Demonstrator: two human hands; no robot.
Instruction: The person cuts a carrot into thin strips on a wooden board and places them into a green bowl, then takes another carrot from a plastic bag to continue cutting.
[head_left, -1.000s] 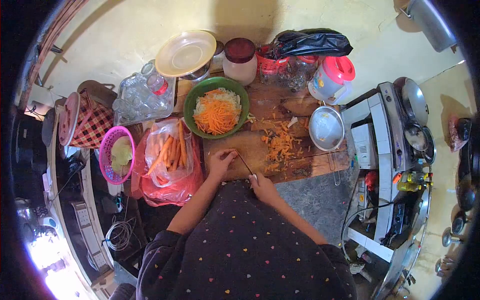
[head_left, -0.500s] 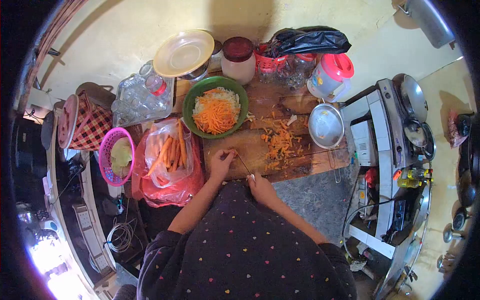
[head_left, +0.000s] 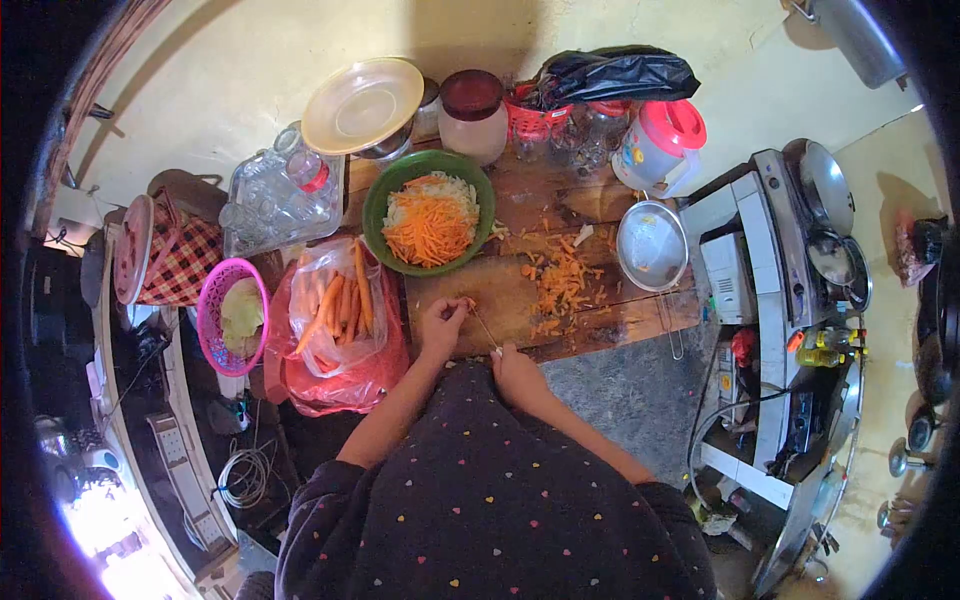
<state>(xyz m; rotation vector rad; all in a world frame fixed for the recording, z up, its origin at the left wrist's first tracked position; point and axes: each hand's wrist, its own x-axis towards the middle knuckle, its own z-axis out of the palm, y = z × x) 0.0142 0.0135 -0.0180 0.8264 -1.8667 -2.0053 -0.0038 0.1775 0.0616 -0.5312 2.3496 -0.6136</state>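
Low over the wooden board at the table's front edge, my left hand [head_left: 443, 325] is closed on a small orange piece, probably carrot. My right hand [head_left: 518, 372] is wrapped round the handle of a thin knife [head_left: 484, 326], whose blade points up and left to the fingers of the left hand. Just beyond stands a green bowl [head_left: 374, 215] with shredded carrot [head_left: 430, 232] on pale shreds. Orange scraps [head_left: 562, 283] lie scattered right of the hands. Whole carrots [head_left: 345, 305] rest in a clear bag on a red bag [head_left: 350, 388] to the left.
A metal strainer [head_left: 652, 247] sits at the table's right. Behind are a pink-lidded pitcher [head_left: 648, 150], jars [head_left: 473, 125] and a cream basin [head_left: 362, 105]. Further left are a tray of glasses [head_left: 285, 195] and a pink basket [head_left: 207, 318]. A stove [head_left: 790, 240] stands right.
The camera view has shifted slightly. My right hand and the knife have moved a little to the left; my left hand keeps nearly the same place.
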